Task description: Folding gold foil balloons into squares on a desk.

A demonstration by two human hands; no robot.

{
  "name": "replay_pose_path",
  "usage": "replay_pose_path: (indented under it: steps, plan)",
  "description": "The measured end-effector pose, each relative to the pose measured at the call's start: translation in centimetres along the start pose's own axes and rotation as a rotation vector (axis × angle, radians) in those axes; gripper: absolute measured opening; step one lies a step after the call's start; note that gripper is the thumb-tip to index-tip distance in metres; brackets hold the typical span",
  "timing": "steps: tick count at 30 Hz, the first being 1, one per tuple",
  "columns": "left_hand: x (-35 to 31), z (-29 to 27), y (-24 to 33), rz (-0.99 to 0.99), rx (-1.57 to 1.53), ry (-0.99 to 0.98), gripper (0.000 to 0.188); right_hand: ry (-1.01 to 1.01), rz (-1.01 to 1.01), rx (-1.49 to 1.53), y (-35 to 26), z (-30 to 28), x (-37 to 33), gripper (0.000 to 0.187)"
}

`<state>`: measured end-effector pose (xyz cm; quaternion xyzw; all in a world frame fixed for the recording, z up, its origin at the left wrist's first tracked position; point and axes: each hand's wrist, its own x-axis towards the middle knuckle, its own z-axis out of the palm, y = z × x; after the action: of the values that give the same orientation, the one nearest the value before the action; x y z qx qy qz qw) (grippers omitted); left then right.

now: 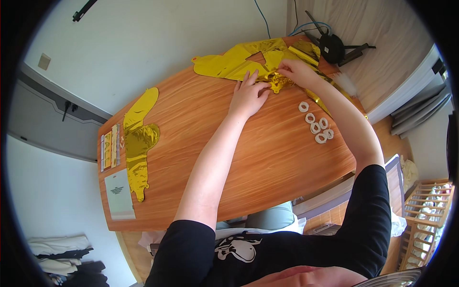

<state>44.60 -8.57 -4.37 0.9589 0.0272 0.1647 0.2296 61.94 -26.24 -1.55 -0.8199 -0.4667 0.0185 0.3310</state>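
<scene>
1. Gold foil sheets [220, 66] lie along the far edge of the wood-grain table [191, 119], with crumpled foil [276, 85] bunched between the hands.
2. Right hand [297, 72]: fingertips look pinched on the crumpled foil. Left hand [248, 95]: fingers spread at the sheets' near edge, probably steadying them.
3. White rolls [319, 125] sit beside the right forearm, perhaps for easy reach; another gold piece [137, 138] lies well apart, leftward.
4. Beyond, a pale wall [158, 38] and black router [332, 48].

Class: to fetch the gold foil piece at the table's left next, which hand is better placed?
Probably the left hand: it is nearer the foil piece; the right hand, farther off, is at the crumpled gold foil.
</scene>
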Motion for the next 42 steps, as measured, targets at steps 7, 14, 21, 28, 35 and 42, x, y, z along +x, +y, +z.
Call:
replay_pose_path:
  steps: [7,14,21,28,35,42]
  plan:
    - [0.1,0.2,0.0,0.012,-0.003,-0.013,0.027,-0.022,-0.209,-0.05,1.3,-2.1,-1.2,0.021]
    - [0.0,0.2,-0.2,0.008,-0.001,-0.005,0.024,0.008,-0.106,-0.013,-0.3,-1.8,-0.9,0.015]
    - [0.2,0.4,-0.4,0.014,-0.027,0.012,0.023,0.04,-0.077,-0.145,0.4,-0.9,0.7,0.016]
    - [-0.1,0.6,0.2,0.136,0.166,0.141,0.022,0.2,0.029,-0.288,1.2,-1.4,4.2,0.022]
    - [-0.3,0.7,-0.1,0.026,0.088,0.038,0.026,0.35,-0.037,-0.396,-2.3,-4.8,9.8,0.028]
    - [-0.1,0.8,-0.7,-0.015,0.069,-0.026,0.03,0.519,0.103,-0.368,-9.3,-8.0,13.5,0.031]
